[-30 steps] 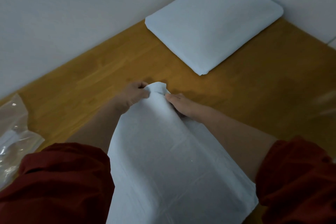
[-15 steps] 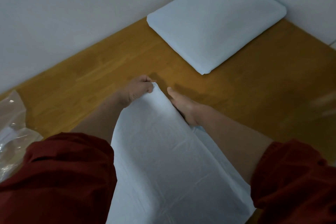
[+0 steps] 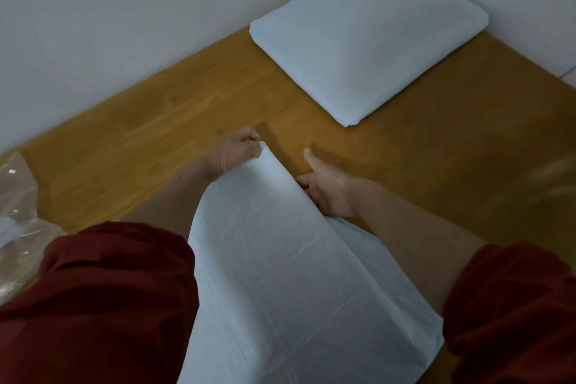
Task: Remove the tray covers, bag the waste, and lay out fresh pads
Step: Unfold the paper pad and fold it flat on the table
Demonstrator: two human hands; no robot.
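The fresh pad [image 3: 280, 274] is held over the wooden floor [image 3: 187, 121], half folded. Its far corner is pinched by the left hand [image 3: 233, 153], its side gripped by the right hand [image 3: 327, 193]. Pulled too hard, it could be torn.

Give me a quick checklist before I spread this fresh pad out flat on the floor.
1. Left hand pinches the far corner of the pad: ok.
2. Right hand grips the pad's right edge: cannot tell, the fold hides its fingers.
3. Pad fully opened: not ok, a folded layer lies along its right side.
4. Pad apart from the covered tray: ok.
5. Plastic bag apart from the pad: ok, it lies to the left.
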